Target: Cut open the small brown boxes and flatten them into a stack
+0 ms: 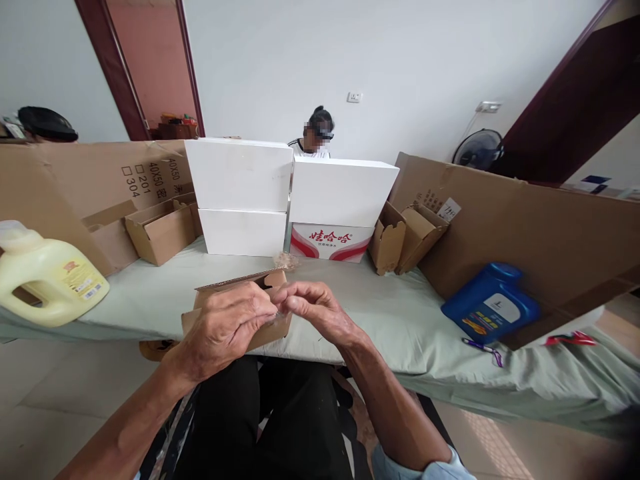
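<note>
Cardboard box (270, 339), open-topped, is seen at lower ctr, set by the near edge of the wrinkled green cloth (345, 293); it could be tipped off if knocked by a wrist. Over it, a small clear bit (274, 319), prob. thin plastic, is pinched in the curled L hand (223, 321); it could be dropped if the grip's loosened. R hand (317, 313) is half-curled, tips bunched; hold can't be told. Smooth, flat-sided white boxes (240, 177) are stacked mid-frame.

One head-worn camera looks forward and down, close over the table (387, 313).
</note>
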`<action>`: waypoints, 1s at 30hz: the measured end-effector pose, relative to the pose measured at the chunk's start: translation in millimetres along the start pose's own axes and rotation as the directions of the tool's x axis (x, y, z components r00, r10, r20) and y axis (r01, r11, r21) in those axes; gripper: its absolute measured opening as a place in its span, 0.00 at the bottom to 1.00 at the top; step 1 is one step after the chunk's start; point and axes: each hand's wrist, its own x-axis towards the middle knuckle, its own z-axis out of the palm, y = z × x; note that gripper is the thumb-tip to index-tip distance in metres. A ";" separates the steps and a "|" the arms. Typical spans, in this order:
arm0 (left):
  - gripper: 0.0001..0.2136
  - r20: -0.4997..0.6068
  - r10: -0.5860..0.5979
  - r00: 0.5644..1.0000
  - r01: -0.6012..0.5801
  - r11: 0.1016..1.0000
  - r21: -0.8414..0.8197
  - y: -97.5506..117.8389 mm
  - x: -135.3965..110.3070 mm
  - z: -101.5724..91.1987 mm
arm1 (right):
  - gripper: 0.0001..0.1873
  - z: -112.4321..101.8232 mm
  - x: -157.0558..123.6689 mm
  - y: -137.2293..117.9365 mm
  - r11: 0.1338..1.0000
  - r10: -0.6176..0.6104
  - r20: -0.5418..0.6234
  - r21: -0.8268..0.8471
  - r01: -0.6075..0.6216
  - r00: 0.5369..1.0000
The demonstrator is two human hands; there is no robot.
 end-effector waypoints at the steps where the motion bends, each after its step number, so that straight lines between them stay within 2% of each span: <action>1: 0.10 0.008 0.013 1.000 -0.013 1.000 0.000 -0.3 -0.9 1.1 | 0.19 1.2 -0.5 0.8 0.999 0.031 0.035 0.033 -0.032 0.999; 3: 0.11 0.010 0.024 1.000 -0.023 1.000 -0.014 -0.3 -1.7 2.5 | 0.18 3.1 -2.3 5.4 0.991 0.079 0.083 0.101 -0.087 0.993; 6: 0.10 0.009 -0.009 1.000 0.010 0.997 -0.083 1.8 -0.5 3.7 | 0.17 4.1 -5.5 15.5 0.970 0.145 0.090 0.184 -0.159 0.985; 9: 0.07 0.054 -0.101 0.993 0.110 0.973 -0.203 3.5 1.0 4.9 | 0.19 3.5 -8.7 22.4 0.953 0.189 0.109 0.220 -0.209 0.976; 12: 0.04 0.147 -0.176 0.973 0.215 0.925 -0.313 0.5 -0.5 4.8 | 0.18 0.0 -12.6 22.0 0.960 0.196 0.124 0.180 -0.216 0.973; 14: 0.04 0.171 -0.187 0.967 0.232 0.926 -0.298 -4.1 -3.7 2.6 | 0.16 -5.9 -15.4 17.7 0.970 0.188 0.101 0.137 -0.201 0.977; 16: 0.09 0.140 -0.177 0.974 0.204 0.956 -0.213 -9.6 -8.0 -1.5 | 0.16 -16.3 -16.7 11.4 0.984 0.149 0.041 0.096 -0.152 0.988; 19: 0.09 0.064 -0.136 0.989 0.137 0.991 -0.005 -17.8 -14.8 -10.0 | 0.18 -42.6 -12.2 4.8 0.999 0.010 -0.165 -0.051 -0.018 0.986; 21: 0.09 0.037 -0.089 0.995 0.082 0.982 0.169 -23.4 -19.9 -15.8 | 0.20 -67.5 -3.7 8.9 0.973 -0.104 -0.329 -0.229 0.027 0.938; 23: 0.08 0.039 -0.048 0.998 0.033 0.946 0.323 -29.4 -26.7 -20.8 | 0.21 -96.1 9.0 23.4 0.903 -0.199 -0.442 -0.429 -0.012 0.875; 26: 0.08 0.065 -0.035 0.997 0.002 0.896 0.444 -38.8 -41.6 -26.2 | 0.23 -137.2 34.0 61.4 0.707 -0.285 -0.487 -0.688 -0.162 0.826; 30: 0.09 0.064 -0.057 0.996 0.017 0.857 0.515 -48.9 -63.8 -27.8 | 0.14 -173.0 72.6 117.9 0.559 -0.285 -0.487 -0.784 -0.269 0.826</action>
